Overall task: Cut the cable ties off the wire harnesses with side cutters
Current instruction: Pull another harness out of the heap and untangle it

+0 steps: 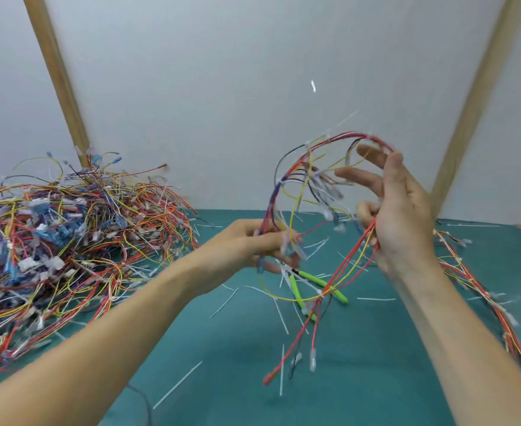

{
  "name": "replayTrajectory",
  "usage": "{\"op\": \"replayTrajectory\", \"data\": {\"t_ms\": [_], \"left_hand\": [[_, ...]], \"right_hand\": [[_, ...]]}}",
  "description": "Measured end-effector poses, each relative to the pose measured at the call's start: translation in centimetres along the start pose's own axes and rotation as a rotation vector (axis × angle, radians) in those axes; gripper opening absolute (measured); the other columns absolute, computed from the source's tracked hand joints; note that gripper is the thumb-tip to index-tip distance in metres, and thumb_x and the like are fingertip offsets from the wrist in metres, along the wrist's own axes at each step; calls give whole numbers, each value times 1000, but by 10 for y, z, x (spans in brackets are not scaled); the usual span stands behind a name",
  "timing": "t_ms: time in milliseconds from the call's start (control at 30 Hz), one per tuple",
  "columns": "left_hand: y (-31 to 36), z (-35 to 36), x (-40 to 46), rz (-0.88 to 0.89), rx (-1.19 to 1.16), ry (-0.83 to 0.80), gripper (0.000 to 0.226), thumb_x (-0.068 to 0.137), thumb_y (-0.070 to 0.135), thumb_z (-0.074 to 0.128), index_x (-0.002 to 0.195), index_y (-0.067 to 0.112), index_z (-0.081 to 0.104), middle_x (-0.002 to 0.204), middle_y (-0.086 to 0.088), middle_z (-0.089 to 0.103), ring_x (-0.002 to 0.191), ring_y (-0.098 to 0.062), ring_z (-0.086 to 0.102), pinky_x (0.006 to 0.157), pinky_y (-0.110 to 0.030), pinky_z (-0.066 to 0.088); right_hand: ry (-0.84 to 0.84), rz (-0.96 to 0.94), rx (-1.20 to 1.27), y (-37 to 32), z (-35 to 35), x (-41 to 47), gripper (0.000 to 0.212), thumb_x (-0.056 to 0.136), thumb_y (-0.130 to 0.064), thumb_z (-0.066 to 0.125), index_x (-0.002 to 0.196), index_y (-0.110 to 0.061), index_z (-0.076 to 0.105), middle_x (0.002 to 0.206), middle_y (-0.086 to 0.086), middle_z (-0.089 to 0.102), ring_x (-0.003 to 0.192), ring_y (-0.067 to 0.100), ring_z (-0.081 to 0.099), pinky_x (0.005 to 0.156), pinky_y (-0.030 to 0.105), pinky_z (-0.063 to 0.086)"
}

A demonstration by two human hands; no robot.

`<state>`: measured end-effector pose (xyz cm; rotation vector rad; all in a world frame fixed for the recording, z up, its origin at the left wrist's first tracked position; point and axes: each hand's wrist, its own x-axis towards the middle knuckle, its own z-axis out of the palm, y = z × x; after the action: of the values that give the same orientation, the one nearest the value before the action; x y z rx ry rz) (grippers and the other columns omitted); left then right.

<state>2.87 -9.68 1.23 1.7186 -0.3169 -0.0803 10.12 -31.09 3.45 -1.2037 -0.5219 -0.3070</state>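
Above teal matting [222, 379] littered with white cable-tie offcuts [177, 384], a multicoloured wire harness [302, 186] is gripped by the left hand [253, 241] and pinched by the half-splayed right hand [400, 216], so dangling strands could be snagged on the green-handled side cutters [320, 282] lying beneath.

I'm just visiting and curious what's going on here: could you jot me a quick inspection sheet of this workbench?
Surface: teal mat, largely bare in the foreground.
Job's things: wire harness held up in the air; green-handled side cutters lying on the mat, untouched.
Clutter: cut white tie strips scattered on the mat; one piece seen against the back wall.
Grippers: left hand grips the harness's lower end; right hand holds its red wires with lower fingers, upper fingers extended.
Cables: big tangled pile at left; another harness at right.
Surroundings: white panels, wooden posts.
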Motion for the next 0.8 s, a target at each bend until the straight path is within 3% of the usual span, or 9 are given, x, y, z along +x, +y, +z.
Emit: {"op": "replayTrajectory", "data": {"t_ms": [67, 200, 333, 367, 500, 600, 700, 767, 800], "left_hand": [[-3, -12, -5, -52, -40, -20, 28, 97, 40, 60, 102, 19, 77, 111, -4, 76, 100, -22, 73, 75, -28, 58], [-35, -23, -11, -130, 231, 314, 23, 99, 33, 63, 92, 12, 71, 86, -5, 75, 61, -19, 67, 47, -26, 47], [-75, -32, -24, -184, 180, 488, 23, 92, 35, 72, 81, 15, 71, 70, 0, 67, 49, -16, 44, 44, -20, 33], [-83, -32, -28, -188, 122, 522, 26, 88, 39, 75, 83, 14, 73, 68, 2, 63, 52, -16, 41, 44, -20, 32], [-100, -28, -33, -128, -46, 583, 36, 73, 49, 81, 87, 16, 77, 67, -1, 58, 54, -13, 40, 45, -20, 33], [-102, -28, -34, -82, 29, 586, 31, 77, 48, 80, 86, 19, 79, 66, 2, 63, 53, -8, 45, 49, -14, 36], [-104, -21, -36, -15, 136, 546, 26, 82, 41, 72, 88, 17, 79, 67, -6, 65, 62, -13, 57, 59, -17, 45], [-104, -14, -36, 23, 148, 536, 16, 87, 29, 73, 91, 16, 79, 70, -2, 64, 62, -13, 57, 51, -26, 50], [-104, -11, -36, 53, 165, 532, 12, 88, 25, 72, 93, 16, 79, 73, 2, 65, 59, -11, 57, 47, -27, 49]], "right_hand": [[23, 45, -152, 20, -13, 4, 32, 109, -48, 42, 107, -35, 72, 95, -2, 79, 38, 9, 29, 37, 16, 24], [-91, 53, -675, 59, -42, 5, 24, 104, -34, 59, 86, -31, 73, 69, -9, 72, 47, 9, 43, 53, 32, 36], [-105, 67, -1198, 61, -64, 15, 9, 93, -42, 72, 88, -35, 72, 78, -17, 70, 84, 20, 67, 72, 37, 49], [-79, 42, -1221, 58, -67, 17, 4, 90, -34, 75, 94, -37, 74, 88, -19, 69, 94, 22, 66, 76, 36, 47], [-15, -198, -1186, 53, -63, 20, 47, 79, 2, 74, 116, -27, 74, 130, -2, 64, 123, 29, 52, 105, 44, 39], [-205, -31, -1419, 52, -40, 11, 69, 77, -1, 69, 140, -26, 59, 154, 4, 47, 145, 31, 33, 119, 49, 27], [-370, -132, -1156, 51, 6, -13, 73, 73, -3, 59, 144, -21, 54, 155, 3, 45, 150, 25, 28, 126, 33, 17], [-505, -231, -932, 56, 38, -37, 63, 76, -11, 55, 138, -21, 58, 145, -4, 53, 139, 16, 41, 120, 16, 18], [-593, -239, -901, 63, 48, -49, 57, 82, -16, 55, 139, -22, 57, 142, -6, 56, 137, 14, 44, 120, 15, 17]]}}
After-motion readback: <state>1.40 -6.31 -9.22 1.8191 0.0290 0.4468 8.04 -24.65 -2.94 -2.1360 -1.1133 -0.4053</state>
